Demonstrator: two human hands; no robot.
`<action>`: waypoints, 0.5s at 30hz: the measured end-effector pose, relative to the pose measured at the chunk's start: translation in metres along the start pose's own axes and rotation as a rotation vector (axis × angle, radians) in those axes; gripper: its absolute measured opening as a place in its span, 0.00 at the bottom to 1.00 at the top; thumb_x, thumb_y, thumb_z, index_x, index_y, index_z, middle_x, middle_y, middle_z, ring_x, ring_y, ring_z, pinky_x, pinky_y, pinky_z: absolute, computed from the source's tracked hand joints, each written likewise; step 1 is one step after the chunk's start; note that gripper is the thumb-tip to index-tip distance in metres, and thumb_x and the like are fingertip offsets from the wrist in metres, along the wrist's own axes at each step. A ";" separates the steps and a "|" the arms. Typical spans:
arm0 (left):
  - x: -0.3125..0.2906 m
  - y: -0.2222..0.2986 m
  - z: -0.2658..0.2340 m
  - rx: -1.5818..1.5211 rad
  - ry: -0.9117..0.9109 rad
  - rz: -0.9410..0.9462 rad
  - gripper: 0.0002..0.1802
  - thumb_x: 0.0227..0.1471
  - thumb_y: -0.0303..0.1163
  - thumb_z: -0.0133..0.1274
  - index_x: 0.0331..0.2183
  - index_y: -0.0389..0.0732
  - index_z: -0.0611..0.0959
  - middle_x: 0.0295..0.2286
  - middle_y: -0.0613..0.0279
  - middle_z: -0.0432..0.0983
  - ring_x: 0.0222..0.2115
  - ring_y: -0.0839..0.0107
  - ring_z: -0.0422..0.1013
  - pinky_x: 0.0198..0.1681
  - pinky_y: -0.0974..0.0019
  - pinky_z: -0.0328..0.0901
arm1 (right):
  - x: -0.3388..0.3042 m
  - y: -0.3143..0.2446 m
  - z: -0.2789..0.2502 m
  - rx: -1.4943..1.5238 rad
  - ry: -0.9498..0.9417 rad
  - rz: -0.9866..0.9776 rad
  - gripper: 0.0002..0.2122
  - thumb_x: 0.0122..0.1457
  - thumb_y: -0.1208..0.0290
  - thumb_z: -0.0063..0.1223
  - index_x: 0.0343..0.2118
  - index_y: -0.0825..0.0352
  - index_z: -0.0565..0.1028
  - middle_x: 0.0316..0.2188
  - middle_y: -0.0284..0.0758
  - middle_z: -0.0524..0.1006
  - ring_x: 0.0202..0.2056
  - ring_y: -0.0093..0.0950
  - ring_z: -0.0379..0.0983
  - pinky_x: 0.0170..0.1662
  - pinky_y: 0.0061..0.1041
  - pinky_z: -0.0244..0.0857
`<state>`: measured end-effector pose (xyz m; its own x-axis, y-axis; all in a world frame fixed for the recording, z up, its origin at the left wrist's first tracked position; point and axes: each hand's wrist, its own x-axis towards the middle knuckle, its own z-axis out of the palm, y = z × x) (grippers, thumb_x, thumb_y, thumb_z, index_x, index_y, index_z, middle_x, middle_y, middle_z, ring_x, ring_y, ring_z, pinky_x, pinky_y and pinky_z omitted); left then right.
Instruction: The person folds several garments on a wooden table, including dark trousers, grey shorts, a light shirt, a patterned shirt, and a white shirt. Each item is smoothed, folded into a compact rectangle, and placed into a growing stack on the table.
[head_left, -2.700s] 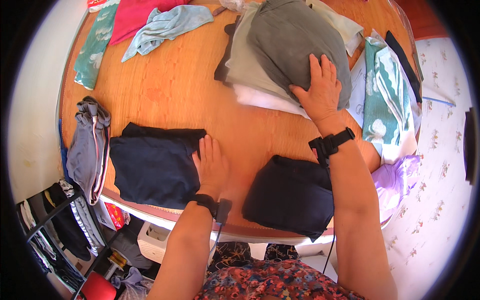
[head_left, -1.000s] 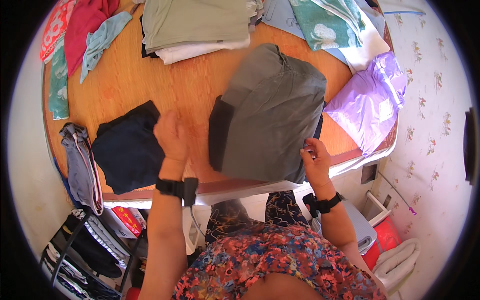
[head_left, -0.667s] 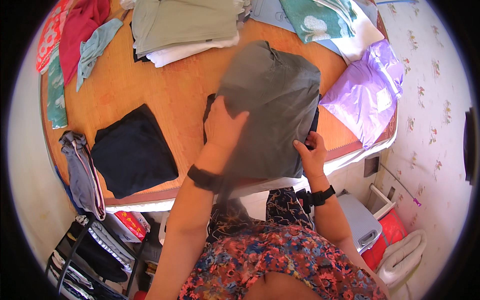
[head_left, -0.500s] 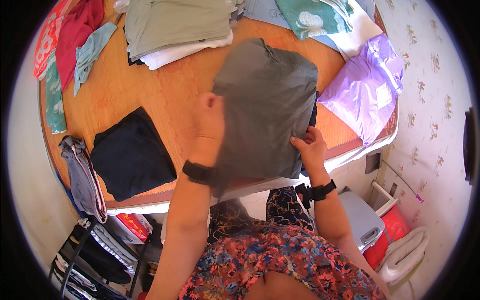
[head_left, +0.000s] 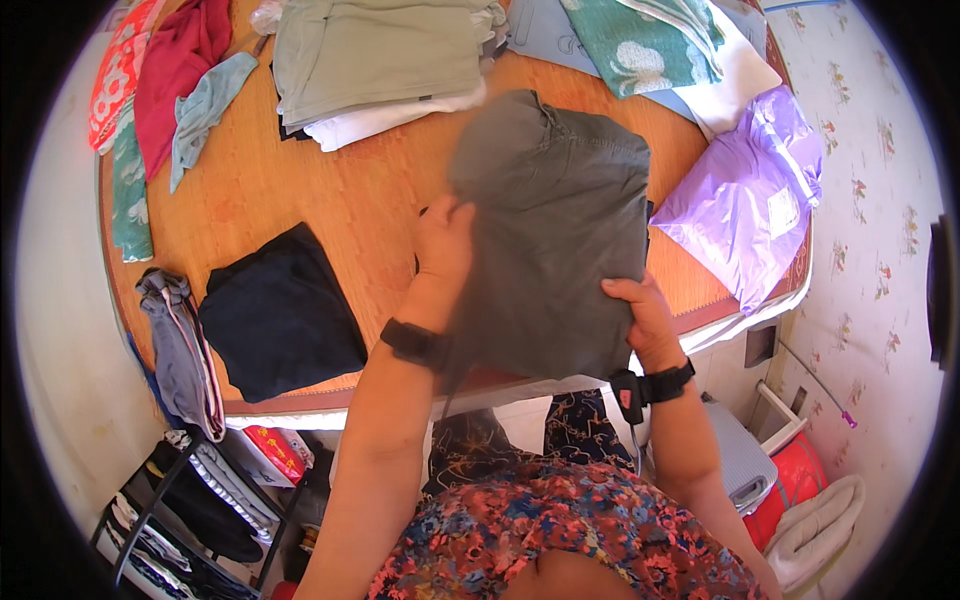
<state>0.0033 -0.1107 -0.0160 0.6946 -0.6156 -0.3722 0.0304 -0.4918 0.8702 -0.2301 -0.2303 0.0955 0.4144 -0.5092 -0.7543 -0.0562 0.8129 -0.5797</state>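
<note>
A pair of dark grey-green pants [head_left: 555, 230], folded into a thick rectangle, is between my two hands over the front part of the table. A gathered, stitched band shows near their far right corner. My left hand [head_left: 443, 240] is closed at their left edge, fingers curled in; a bit of dark cloth shows beside its wrist. My right hand [head_left: 648, 315] grips the near right edge, thumb on top and fingers out of sight underneath. To the left lies a folded black garment [head_left: 283, 315].
Folded clothes [head_left: 385, 50] are stacked at the back. A purple plastic bag [head_left: 755, 200] lies right, near green patterned cloth [head_left: 640, 50]. Grey striped clothing [head_left: 180, 340] hangs over the left edge, above a black rack [head_left: 150, 520]. A grey case [head_left: 740, 460] stands below right.
The whole view has shifted slightly. My right hand has moved a little nearer along the pants' edge, its thumb now lying over the top. The left hand stays at the left edge.
</note>
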 end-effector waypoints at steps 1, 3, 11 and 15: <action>-0.001 0.003 -0.007 -0.160 -0.005 -0.081 0.13 0.53 0.35 0.53 0.37 0.35 0.77 0.27 0.57 0.75 0.27 0.66 0.71 0.32 0.66 0.65 | -0.007 -0.012 0.005 0.006 0.006 -0.006 0.26 0.44 0.83 0.54 0.51 0.75 0.67 0.43 0.42 0.76 0.42 0.34 0.74 0.48 0.31 0.69; -0.011 0.013 -0.023 -0.505 -0.080 -0.288 0.11 0.57 0.35 0.50 0.35 0.36 0.78 0.25 0.64 0.74 0.23 0.75 0.70 0.28 0.72 0.64 | -0.024 -0.043 0.017 -0.043 -0.058 -0.102 0.27 0.43 0.83 0.53 0.51 0.75 0.66 0.43 0.41 0.75 0.43 0.33 0.74 0.49 0.30 0.68; -0.067 0.042 -0.068 -0.810 -0.197 -0.246 0.18 0.62 0.40 0.40 0.41 0.35 0.76 0.30 0.57 0.75 0.28 0.66 0.74 0.35 0.63 0.68 | -0.108 -0.149 0.078 -0.971 0.120 -0.738 0.25 0.45 0.84 0.52 0.51 0.75 0.69 0.38 0.41 0.78 0.38 0.29 0.76 0.45 0.24 0.67; -0.082 0.031 -0.077 -1.106 -0.370 -0.336 0.23 0.62 0.45 0.37 0.46 0.35 0.74 0.39 0.51 0.75 0.38 0.59 0.73 0.42 0.55 0.68 | -0.098 -0.109 0.067 -1.741 0.124 -1.294 0.28 0.42 0.80 0.54 0.53 0.68 0.70 0.42 0.47 0.72 0.37 0.41 0.72 0.39 0.33 0.67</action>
<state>0.0028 -0.0280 0.0659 0.2924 -0.7856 -0.5453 0.8924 0.0192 0.4509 -0.2037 -0.2495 0.2534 0.8499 -0.4832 0.2103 -0.4431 -0.8712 -0.2115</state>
